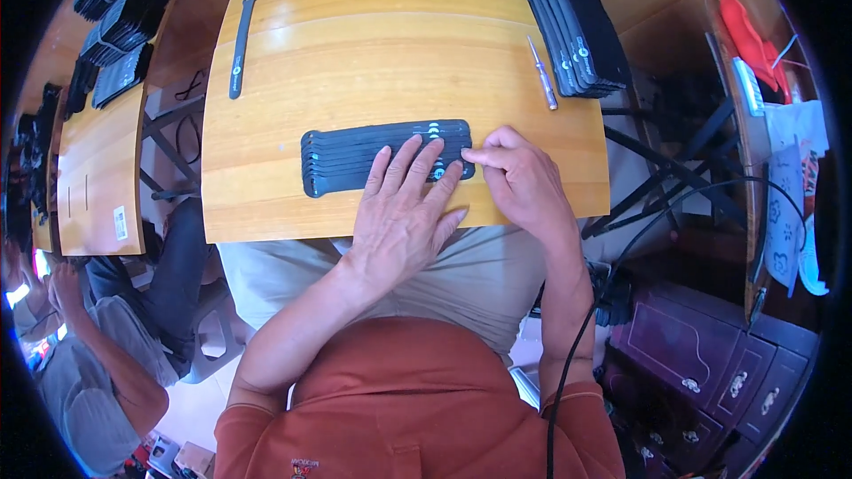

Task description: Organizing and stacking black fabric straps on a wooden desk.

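Note:
A row of dark grey-black fabric straps [342, 155] lies overlapped side by side on the wooden table, with small pale printed marks near their right ends. My left hand [404, 200] rests flat across the right part of the row, fingers spread over the straps. At the row's right end, my right hand [524, 182] has its fingers curled, with thumb and index finger pinched on the end of a strap. Part of the straps is hidden beneath my left fingers. A single strap [241, 44] lies apart at the table's far left.
Stacks of black straps [572, 31] sit at the table's far right, beside a slim purple-handled screwdriver [541, 75]. To the left, another table [102, 177] holds more bundles, with a seated person [106, 346] near it. A black cable [612, 275] runs past my right arm. Dark drawers [701, 355] stand lower right.

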Tool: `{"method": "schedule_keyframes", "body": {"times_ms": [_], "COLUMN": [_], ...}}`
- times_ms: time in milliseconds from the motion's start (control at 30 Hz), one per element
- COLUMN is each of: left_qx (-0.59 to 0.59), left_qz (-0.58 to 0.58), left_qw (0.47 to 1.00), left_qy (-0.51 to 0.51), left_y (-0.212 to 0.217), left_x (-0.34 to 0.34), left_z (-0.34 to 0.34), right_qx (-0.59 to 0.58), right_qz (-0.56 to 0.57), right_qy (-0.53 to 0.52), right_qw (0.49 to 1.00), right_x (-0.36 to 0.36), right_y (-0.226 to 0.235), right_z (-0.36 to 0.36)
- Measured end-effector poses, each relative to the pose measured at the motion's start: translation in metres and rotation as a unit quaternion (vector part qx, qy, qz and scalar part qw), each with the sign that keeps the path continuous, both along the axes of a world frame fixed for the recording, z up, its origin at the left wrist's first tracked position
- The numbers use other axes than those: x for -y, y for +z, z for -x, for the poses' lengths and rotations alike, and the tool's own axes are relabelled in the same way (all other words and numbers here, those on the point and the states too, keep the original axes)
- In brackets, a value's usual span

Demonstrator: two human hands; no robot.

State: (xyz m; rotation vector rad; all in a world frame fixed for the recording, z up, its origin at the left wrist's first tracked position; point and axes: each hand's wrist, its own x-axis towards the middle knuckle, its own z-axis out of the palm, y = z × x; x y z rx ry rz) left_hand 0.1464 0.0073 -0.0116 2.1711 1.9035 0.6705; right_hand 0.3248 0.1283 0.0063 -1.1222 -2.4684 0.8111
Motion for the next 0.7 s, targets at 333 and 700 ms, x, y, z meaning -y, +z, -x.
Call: {"method": "schedule_keyframes", "body": {"times_ms": [333,700], "left_qx": [-0.007,-0.048], "left_qz": [-0.004,0.008], "left_qw": [1.000,0.999], "left_qy": [-0.004,-0.025], "left_y": [-0.003,-0.009], "left_x": [0.002,0.010], "left_z": [0.003,0.006], "right_qx": [0.021,0.016], "right_qz": [0.011,0.018], "right_qy": [-0.009,-0.066], "right_qw": [1.000,0.998], "right_x": [0.005,0.014], "right_y": [0.006,0.003], "right_z": [0.005,0.007]}}
